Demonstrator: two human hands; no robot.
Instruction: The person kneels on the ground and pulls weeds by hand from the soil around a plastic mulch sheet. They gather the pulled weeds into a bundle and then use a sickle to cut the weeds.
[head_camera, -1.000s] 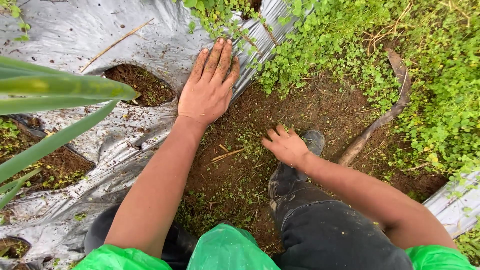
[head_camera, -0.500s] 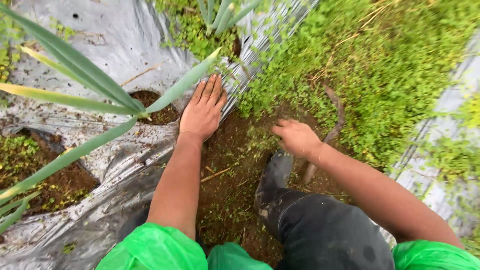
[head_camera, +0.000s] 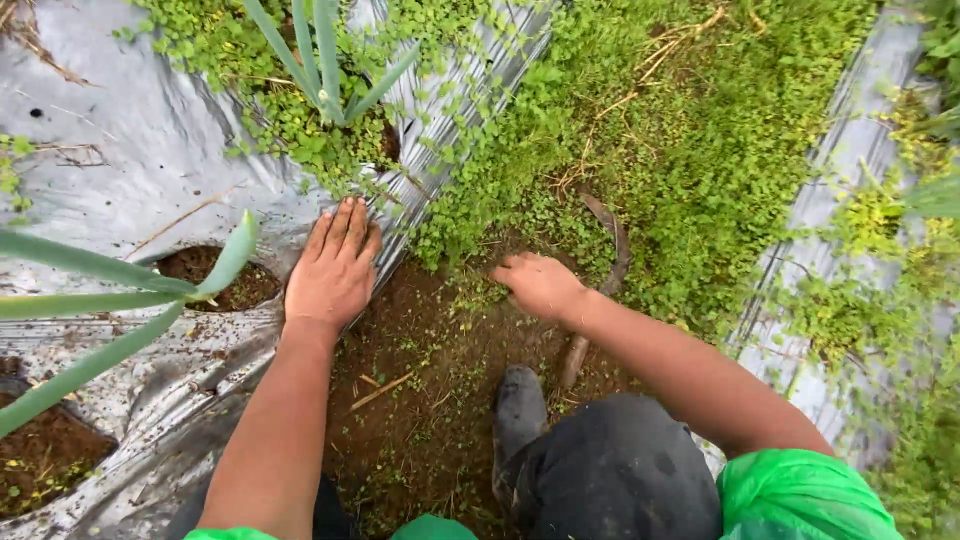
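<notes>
- The right hand (head_camera: 540, 285) now sits further up the frame, at the weeds' (head_camera: 560, 215) edge.
- The boot (head_camera: 518, 405) drops toward bottom centre.

An outdoor vegetable plot on a farm, seen from above a weedy furrow.

Silver plastic mulch sheeting (head_camera: 130, 160) covered a raised bed on the left, with round holes cut in it that showed dark soil (head_camera: 205, 268); long, flat green leaves of a leek-like crop (head_camera: 320, 60) rose from one hole among small weeds. A strip of bare brown earth (head_camera: 430, 370) ran between the beds, giving way to a thick mat of low green weeds (head_camera: 700, 140). A second band of silver sheeting (head_camera: 850, 130) lay on the right. Everything looked damp and soil-spattered.
</notes>
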